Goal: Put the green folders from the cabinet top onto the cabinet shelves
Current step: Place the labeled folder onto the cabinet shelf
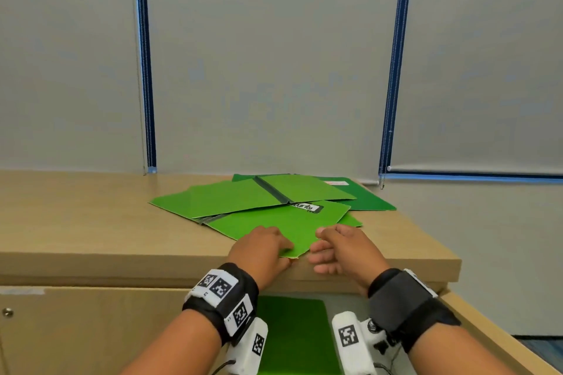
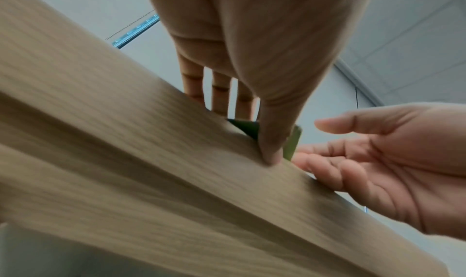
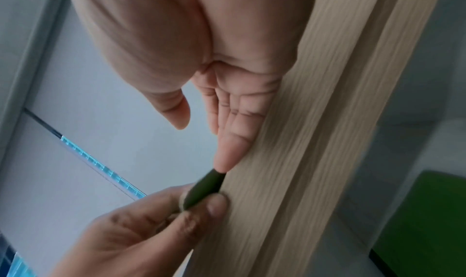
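Several green folders lie fanned out on the wooden cabinet top (image 1: 91,222). The nearest folder (image 1: 274,228) hangs a corner over the front edge. My left hand (image 1: 283,250) pinches that corner (image 3: 209,181), fingers on top and thumb (image 2: 269,153) under it against the edge. My right hand (image 1: 320,250) hovers just right of the corner with relaxed fingers and holds nothing; one fingertip (image 3: 224,161) touches the corner's tip. Another green folder (image 1: 292,335) lies flat on a shelf below.
A darker green folder (image 1: 365,198) sits at the back right of the pile. Grey roller blinds (image 1: 274,70) hang close behind the cabinet. The left cabinet door (image 1: 91,329) is closed; an open door panel (image 1: 487,332) stands at the right.
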The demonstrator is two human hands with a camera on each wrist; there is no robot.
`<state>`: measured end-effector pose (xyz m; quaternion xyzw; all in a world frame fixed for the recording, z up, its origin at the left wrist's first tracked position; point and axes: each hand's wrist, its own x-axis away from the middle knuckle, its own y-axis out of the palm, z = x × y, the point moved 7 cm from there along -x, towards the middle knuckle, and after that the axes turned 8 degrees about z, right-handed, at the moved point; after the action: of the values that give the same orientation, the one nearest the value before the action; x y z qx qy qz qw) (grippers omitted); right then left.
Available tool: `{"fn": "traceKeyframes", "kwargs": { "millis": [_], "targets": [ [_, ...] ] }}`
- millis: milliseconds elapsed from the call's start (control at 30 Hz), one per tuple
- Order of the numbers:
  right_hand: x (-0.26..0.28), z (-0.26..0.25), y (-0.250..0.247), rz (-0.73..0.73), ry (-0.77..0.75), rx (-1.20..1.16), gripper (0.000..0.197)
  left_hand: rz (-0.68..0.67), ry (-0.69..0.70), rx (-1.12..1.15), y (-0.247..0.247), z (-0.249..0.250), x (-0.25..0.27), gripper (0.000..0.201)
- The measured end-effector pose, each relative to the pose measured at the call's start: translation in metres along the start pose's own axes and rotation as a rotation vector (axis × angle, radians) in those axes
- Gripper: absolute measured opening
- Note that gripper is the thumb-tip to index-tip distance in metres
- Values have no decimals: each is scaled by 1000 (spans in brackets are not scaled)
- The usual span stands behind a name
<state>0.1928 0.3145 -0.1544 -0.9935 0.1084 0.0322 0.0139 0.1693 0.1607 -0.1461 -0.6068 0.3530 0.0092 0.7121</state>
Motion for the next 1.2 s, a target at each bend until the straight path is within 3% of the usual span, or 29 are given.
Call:
{"fn": "traceKeyframes", "kwargs": {
  "millis": [200, 333, 433, 600, 800, 867, 1000, 1133, 1200],
  "targets": [
    [-7, -6, 1, 44, 105, -85, 36, 276, -33, 134, -37, 11, 13, 32],
    [-11, -21, 5, 34, 144, -285, 18, 277, 35, 213, -49, 30, 24, 50],
    [-17, -52, -1, 58, 70, -280, 28, 285, -11, 386, -62, 27, 28, 81],
    [-7, -114, -19, 10, -67, -263, 36, 455, -150, 584, -87, -9, 27, 67],
    [21, -156, -40, -94, -183, -324, 38, 327, -445, 644, -90, -59, 11, 68],
    [28, -163, -46, -121, -216, -337, 41, 296, -485, 681, -94, -67, 3, 73],
    [39, -169, -56, -166, -267, -389, 44, 304, -486, 743, -118, -65, -11, 102],
    [48, -169, -63, -207, -318, -439, 51, 335, -436, 894, -145, -52, -12, 57],
    [53, -169, -65, -222, -348, -469, 52, 350, -388, 952, -158, -41, -10, 52]
  ]
}}
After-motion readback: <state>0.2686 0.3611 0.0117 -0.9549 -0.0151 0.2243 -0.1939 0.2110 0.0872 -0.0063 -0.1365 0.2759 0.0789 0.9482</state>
